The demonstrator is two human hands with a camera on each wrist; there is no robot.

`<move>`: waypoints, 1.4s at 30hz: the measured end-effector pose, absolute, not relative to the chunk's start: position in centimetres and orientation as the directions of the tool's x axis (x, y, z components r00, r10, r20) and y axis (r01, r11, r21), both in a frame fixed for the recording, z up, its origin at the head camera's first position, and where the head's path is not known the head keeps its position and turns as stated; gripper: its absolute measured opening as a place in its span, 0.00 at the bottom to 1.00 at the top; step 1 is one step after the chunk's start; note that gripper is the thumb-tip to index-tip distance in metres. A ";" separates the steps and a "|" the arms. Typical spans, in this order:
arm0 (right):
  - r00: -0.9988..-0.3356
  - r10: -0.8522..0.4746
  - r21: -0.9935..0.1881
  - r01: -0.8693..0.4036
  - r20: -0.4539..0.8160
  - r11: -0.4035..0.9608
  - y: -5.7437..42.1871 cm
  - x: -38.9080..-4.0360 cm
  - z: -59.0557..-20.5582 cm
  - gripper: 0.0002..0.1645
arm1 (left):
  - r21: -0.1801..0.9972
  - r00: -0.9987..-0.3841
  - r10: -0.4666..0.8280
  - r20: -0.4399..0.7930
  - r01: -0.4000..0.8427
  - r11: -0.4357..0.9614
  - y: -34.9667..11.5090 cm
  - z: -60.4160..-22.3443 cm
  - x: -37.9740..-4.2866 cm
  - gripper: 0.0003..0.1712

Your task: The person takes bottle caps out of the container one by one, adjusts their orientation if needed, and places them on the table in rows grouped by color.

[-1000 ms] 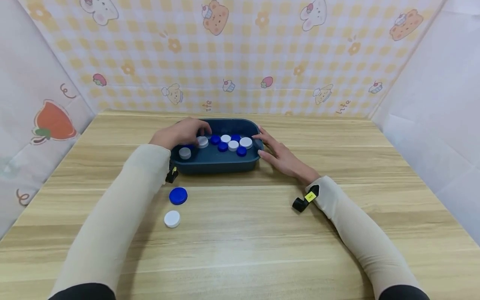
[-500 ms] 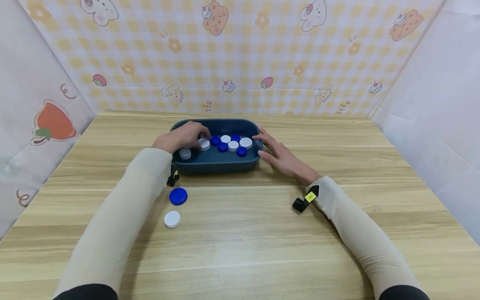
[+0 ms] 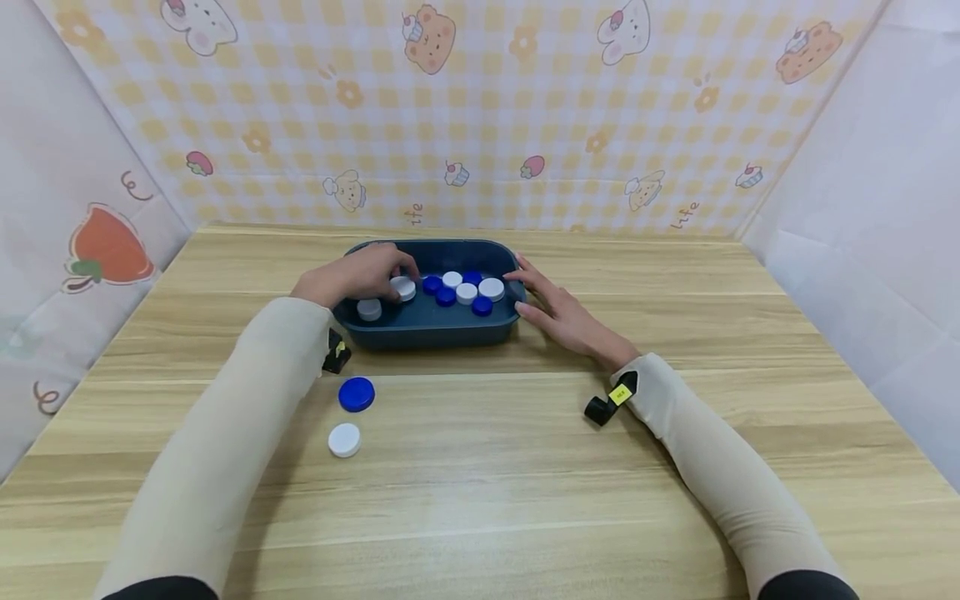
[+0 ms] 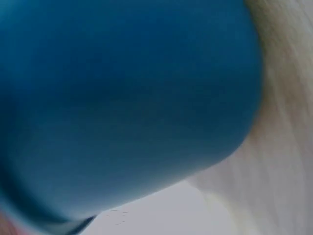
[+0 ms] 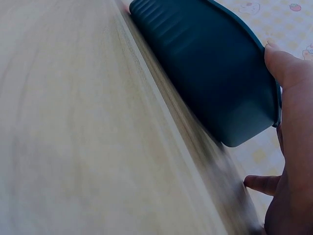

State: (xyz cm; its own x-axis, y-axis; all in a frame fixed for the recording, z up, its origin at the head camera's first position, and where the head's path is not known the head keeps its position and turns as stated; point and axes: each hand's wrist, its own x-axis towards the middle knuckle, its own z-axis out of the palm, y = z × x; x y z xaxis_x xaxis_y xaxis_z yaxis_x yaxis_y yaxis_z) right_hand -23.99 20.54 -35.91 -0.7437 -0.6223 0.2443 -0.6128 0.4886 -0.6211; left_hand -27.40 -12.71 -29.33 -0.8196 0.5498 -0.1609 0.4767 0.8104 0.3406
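In the head view, my left hand (image 3: 360,275) reaches over the left end of a dark blue tray (image 3: 435,336). Its thumb and curled fingers pinch a white bottle cap (image 3: 403,288) inside the tray; some fingertips are hidden. Just below that hand sits a translucent whitish cap (image 3: 369,309). My right hand (image 3: 562,315) rests at the tray's right end, fingers fairly straight, fingertips at the rim. In the right wrist view, its thumb (image 5: 286,66) lies against the rim. The tray's wall (image 4: 127,107) fills most of the left wrist view.
Several blue and white caps lie in the tray's right half, among them a large white cap (image 3: 491,289) and a blue cap (image 3: 482,306). On the wooden table (image 3: 480,483), a blue cap (image 3: 356,394) and a white cap (image 3: 344,440) lie in front of the tray. A patterned cloth (image 3: 480,117) hangs behind.
My left hand moved slightly right, then back left, and the white cap at its fingers shifted along with it. My right hand has stayed at the tray's right end.
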 end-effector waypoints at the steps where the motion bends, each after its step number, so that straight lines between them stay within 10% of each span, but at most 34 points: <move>1: -0.743 -0.623 -0.621 -0.614 0.245 0.487 20.5 -24.0 -35.9 0.32 | 0.345 -0.823 0.547 -0.154 0.473 0.810 -12.8 -29.1 -27.1 0.20; 27: -0.730 -0.628 -0.634 -0.626 0.270 0.454 20.6 -24.1 -36.1 0.30 | 0.368 -0.684 0.715 0.143 0.708 0.603 -12.7 -26.5 -16.5 0.21; 42: -0.739 -0.623 -0.633 -0.616 0.258 0.469 20.6 -24.1 -36.0 0.31 | 0.436 -0.620 0.782 0.060 0.721 0.539 -13.8 -28.6 -11.9 0.22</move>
State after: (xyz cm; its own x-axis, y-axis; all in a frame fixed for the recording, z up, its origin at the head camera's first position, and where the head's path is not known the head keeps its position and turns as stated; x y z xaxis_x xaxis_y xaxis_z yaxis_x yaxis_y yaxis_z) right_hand -24.11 20.61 -36.00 -0.7385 -0.6230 0.2579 -0.6163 0.4688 -0.6327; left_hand -11.91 -13.81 -28.62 -0.6205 0.7819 0.0600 0.7211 0.5388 0.4356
